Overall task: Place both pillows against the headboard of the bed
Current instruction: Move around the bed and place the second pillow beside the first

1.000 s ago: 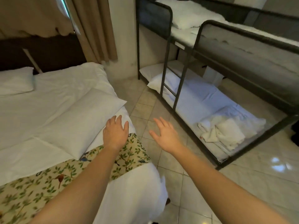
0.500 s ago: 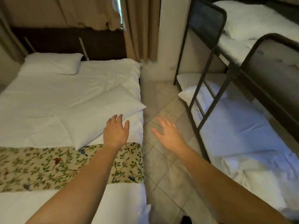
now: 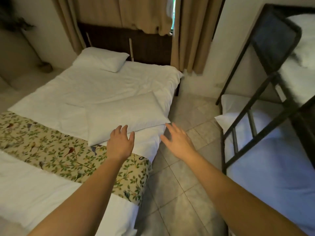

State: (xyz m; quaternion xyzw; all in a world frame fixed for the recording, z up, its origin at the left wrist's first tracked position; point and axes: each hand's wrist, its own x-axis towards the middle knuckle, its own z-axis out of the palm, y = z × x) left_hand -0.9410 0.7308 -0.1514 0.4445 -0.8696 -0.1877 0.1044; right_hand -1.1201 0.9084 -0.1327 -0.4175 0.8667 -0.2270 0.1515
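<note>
Pillows first: one pillow [image 3: 100,60], plump and white, already lies at eleven o'clock against the dark headboard [image 3: 126,41], so half the job looks done. The patterned runner [image 3: 56,150], leaf-and-bird printed, crosses the bed [image 3: 102,86] at nine o'clock. The second pillow [image 3: 124,114], soft and rectangular, sits crooked mid-bed near the right edge, still to be moved. The left hand [image 3: 120,144] hovers spread at its near edge; the right hand [image 3: 177,140] is spread too, holding nothing, above the tiled floor [image 3: 180,193].

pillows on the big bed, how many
2. One pillow lies at the head end by the dark headboard. The other pillow lies mid-bed near the right edge, just ahead of the left hand.
</note>
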